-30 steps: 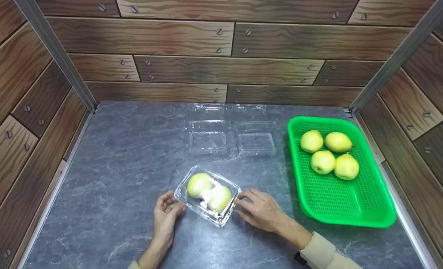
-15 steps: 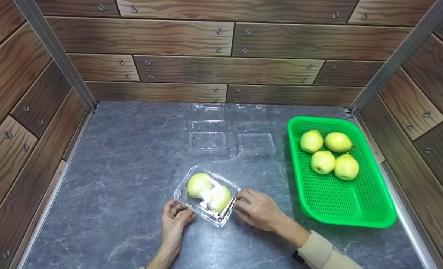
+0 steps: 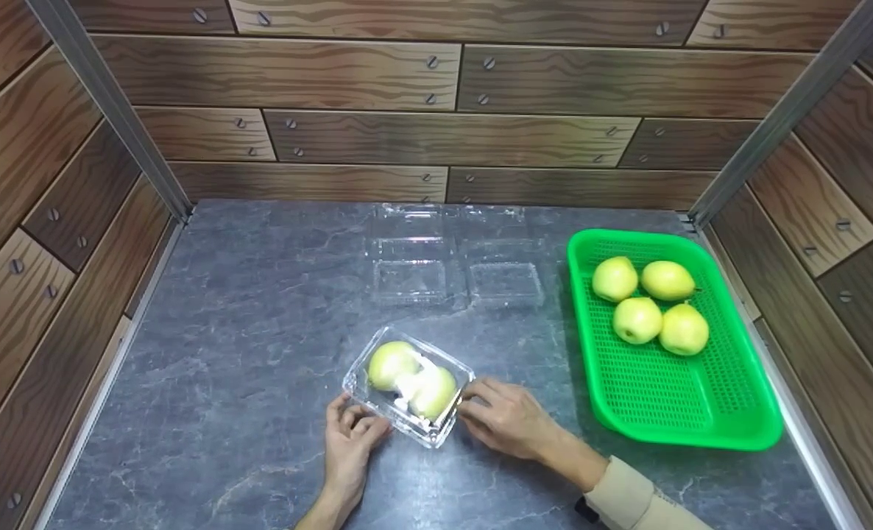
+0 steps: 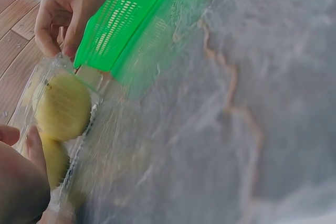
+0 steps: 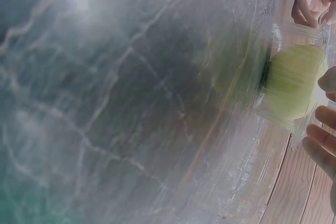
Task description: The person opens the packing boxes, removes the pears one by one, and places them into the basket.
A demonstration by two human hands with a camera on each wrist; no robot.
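A clear plastic clamshell container (image 3: 405, 425) lies tilted at an angle on the table in the head view, its lid over two yellow-green pears (image 3: 391, 366). My left hand (image 3: 348, 445) holds the front-left side, with the thumb along the near edge and the fingers by the corner. At the right side my right hand (image 3: 509, 416) grips the edge with curled fingers. In the left wrist view, the thumb and fingertips of the right hand (image 4: 65, 17) pinch a corner. Glare covers part of the lid, and the undersides of the fingers are hidden in the head view.
Several clear plastic containers (image 3: 409, 281) stand in two columns at the back. A green perforated basket (image 3: 679, 438) holding several pears (image 3: 637, 320) stands to the right. Wood-patterned walls (image 3: 363, 140) enclose the grey marbled table (image 3: 223, 353) at the back and sides.
My left hand has moved right and slightly nearer, from the container's left corner to its front-left edge. My right hand has drawn slightly closer round the right edge. The container hardly moved.
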